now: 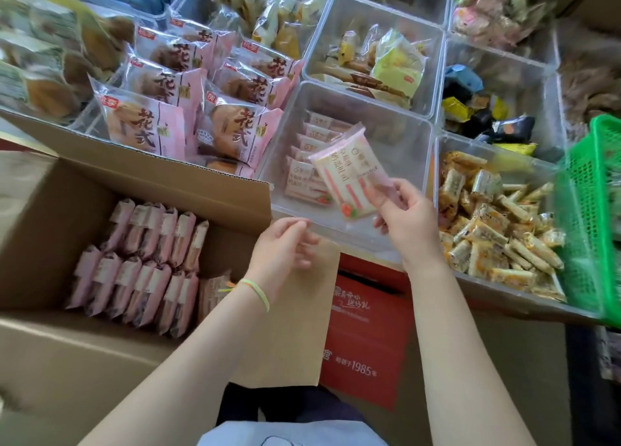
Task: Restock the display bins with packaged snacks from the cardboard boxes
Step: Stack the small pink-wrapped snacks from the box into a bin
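Your right hand pinches a pink-and-white snack packet by its lower right corner, thumb and fingertips on the wrapper, holding it tilted above the clear display bin in front of you. That bin holds a short row of matching packets stacked against its left wall; the rest of its floor shows bare plastic. Your left hand hangs just below and left of the packet, fingers loosely curled, gripping nothing, over the folded-out flap of the open cardboard box. A yellow-green band sits on that wrist. Inside the box, pink packets stand on edge in two tight rows. Left of the target bin, a bin of larger pink bread packs is full. To the right, a bin of yellow-wrapped bars, then a green plastic basket at the frame edge. A red carton sits below the bins, between your forearms.
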